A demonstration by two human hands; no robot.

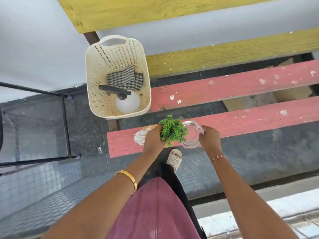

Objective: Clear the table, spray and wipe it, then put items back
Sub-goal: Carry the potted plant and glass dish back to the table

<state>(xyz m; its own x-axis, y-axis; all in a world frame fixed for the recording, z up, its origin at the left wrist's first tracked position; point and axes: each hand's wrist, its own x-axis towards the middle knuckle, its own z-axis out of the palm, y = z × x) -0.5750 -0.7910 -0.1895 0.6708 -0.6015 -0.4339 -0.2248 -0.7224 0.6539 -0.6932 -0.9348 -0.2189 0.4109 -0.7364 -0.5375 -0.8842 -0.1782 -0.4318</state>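
1. Both grips are full: the left hand (152, 138) is curled round the base of a small green plant (172, 130), its pot hidden under the leaves and the hand, and the right hand (209, 136) pinches the far rim of a clear glass dish (191, 134) with bent fingers.
2. Plant and dish sit together, touching or nearly so, at the near left end of the nearest red plank of the desk (250, 121); whether they rest on the wood or are just lifted I cannot tell.
3. Handling, as a judgement: the plant looks light and its foliage soft and springy, so the hold belongs low on the pot, not on the leaves, which would crush or tear loose.
4. The dish looks stiff, smooth and breakable; glass can slip from a one-sided pinch, so a hold across the rim with the thumb opposite the fingers, or a hand beneath, would be safer.
5. The desk is slatted, with open gaps between planks, so anything small set down should sit squarely on a plank.
6. Further out, a cream perforated basket (145, 80) stands at the desk's left end, holding a white spray bottle (128, 103) with a black trigger head and a checked cloth (124, 77).
7. No brand, label or readable writing shows anywhere.
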